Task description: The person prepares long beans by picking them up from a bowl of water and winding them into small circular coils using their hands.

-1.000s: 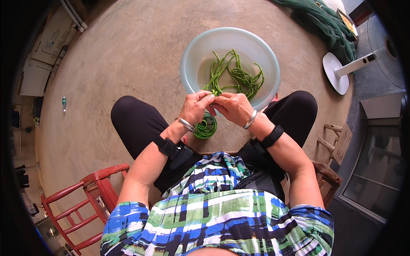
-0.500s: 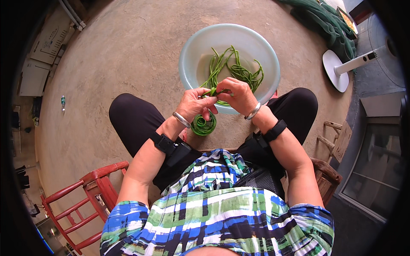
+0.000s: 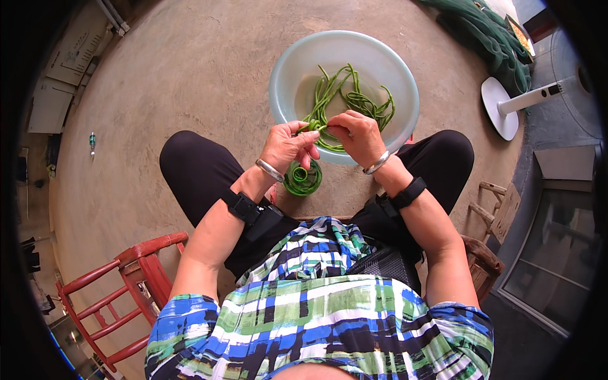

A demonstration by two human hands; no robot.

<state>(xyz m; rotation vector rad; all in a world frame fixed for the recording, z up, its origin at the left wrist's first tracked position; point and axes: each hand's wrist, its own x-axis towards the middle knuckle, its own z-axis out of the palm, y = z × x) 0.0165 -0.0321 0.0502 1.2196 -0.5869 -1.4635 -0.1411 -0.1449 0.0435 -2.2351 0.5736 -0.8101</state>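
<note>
My left hand [image 3: 286, 147] pinches a curled bundle of green long beans [image 3: 313, 126] over the near rim of a pale blue plastic basin [image 3: 280, 95]. Beside it, my right hand [image 3: 358, 136] is closed on a bean end that runs across from the bundle. More long beans [image 3: 364, 104] lie loose in the basin, their near parts covered by my hands. Just below my left hand stands a green see-through jar or bottle [image 3: 301, 180] with a round mouth; green shows inside it, too unclear to name.
A red wooden chair [image 3: 120, 291] is at the lower left, a wooden stool [image 3: 497, 212] at the right. A pedestal fan's white base [image 3: 500, 109] and green netting [image 3: 487, 44] are at the far right. A small bottle [image 3: 92, 143] lies on the floor at left.
My hands have moved slightly apart, the right one a little to the right, so a short stretch of bean now shows between them. The view has shifted slightly.
</note>
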